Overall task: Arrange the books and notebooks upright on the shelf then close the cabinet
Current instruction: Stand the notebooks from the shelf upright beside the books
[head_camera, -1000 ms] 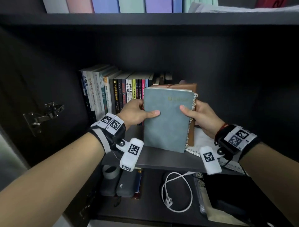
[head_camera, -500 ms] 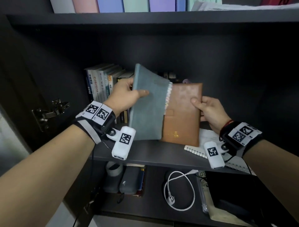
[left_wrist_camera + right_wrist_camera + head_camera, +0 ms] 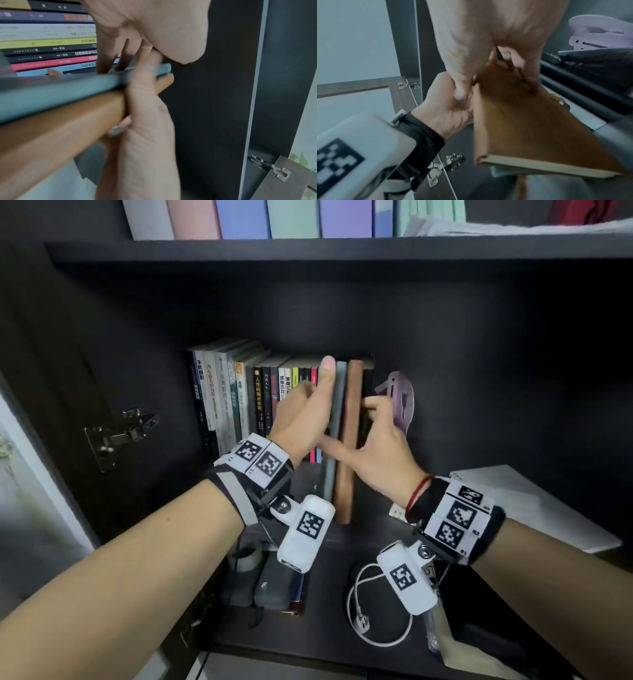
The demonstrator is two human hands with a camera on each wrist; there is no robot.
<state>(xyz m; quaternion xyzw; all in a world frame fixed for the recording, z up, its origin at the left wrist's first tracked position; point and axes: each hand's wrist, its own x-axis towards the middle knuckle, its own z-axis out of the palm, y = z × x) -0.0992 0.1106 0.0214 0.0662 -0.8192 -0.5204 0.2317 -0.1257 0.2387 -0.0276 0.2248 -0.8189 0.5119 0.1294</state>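
Observation:
A grey-blue notebook [image 3: 337, 419] and a brown notebook [image 3: 352, 446] stand upright, spines toward me, at the right end of the row of books [image 3: 239, 395] on the middle shelf [image 3: 363, 534]. My left hand [image 3: 322, 392] holds the grey-blue one, thumb straight up along its spine and fingers on its left face. My right hand [image 3: 356, 426] grips the brown notebook, fingers on its right cover, thumb reaching left across both spines. The left wrist view shows the grey-blue notebook [image 3: 60, 94] pressed against the brown one [image 3: 60, 128]. The right wrist view shows the brown cover [image 3: 530, 128].
A white notebook [image 3: 534, 508] lies flat on the shelf to the right. A lilac plastic piece [image 3: 399, 395] leans at the back. A door hinge [image 3: 120, 433] is on the left wall. Below lie a white cable [image 3: 373, 611] and dark cases [image 3: 274, 590]. Pastel folders [image 3: 291, 217] stand above.
The two notebooks, held cover-forward and then pulled apart, are now turned spine-out and pushed upright against the end of the book row. Both hands moved inward with them.

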